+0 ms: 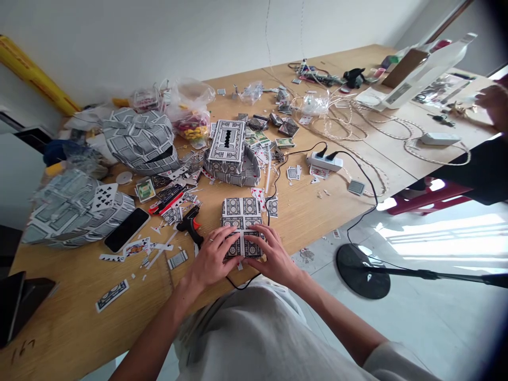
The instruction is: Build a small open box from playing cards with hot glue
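A block covered in black-and-white playing cards, backs up (pixel 241 214), sits near the table's front edge. My left hand (pixel 216 255) holds its left side, fingers over the top and thumb at the near edge. From the right, my right hand (pixel 273 255) grips it the same way. The thumbs nearly meet; the block's underside is hidden. Just left of the block lies a black glue gun (pixel 192 225) with an orange trigger. Behind it stands a card-covered box (pixel 227 140) with a dark slot on top. A red utility knife (pixel 171 201) lies among card scraps.
Card-covered shapes (pixel 137 138) and a phone (pixel 127 230) lie left. A power strip (pixel 324 161) with black plugs and coiled pale cords (pixel 345 124) lie right. One cable runs off the table near a round stand base (pixel 363 271). Another person's hand (pixel 492 103) is far right.
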The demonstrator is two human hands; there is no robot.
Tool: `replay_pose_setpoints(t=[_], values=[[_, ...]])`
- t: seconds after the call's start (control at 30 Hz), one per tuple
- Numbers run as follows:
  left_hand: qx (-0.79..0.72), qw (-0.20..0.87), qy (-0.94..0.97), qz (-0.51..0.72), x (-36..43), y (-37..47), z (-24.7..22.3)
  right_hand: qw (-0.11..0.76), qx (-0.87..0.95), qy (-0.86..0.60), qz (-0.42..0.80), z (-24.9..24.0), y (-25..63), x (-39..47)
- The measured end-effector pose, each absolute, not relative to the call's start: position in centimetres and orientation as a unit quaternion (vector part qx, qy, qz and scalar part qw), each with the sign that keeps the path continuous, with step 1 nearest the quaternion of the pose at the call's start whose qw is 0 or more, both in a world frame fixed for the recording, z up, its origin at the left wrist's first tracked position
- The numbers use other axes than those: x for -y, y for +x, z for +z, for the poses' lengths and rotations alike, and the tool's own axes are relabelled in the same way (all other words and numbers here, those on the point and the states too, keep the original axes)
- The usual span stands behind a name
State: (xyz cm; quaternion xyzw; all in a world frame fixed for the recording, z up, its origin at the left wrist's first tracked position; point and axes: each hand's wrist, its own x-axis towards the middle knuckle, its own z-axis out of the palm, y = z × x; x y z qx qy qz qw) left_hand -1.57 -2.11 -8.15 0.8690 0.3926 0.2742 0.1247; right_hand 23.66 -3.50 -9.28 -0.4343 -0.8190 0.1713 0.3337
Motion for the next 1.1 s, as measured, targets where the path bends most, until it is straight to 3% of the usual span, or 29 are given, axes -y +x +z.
replay_pose_setpoints(t=[1.1], values=[[-0.392, 0.117, 0.864, 0.292, 2.4, -1.8, -7.4, 0.368, 0.800, -0.436, 0.185, -7.7, 23.8, 3.8]])
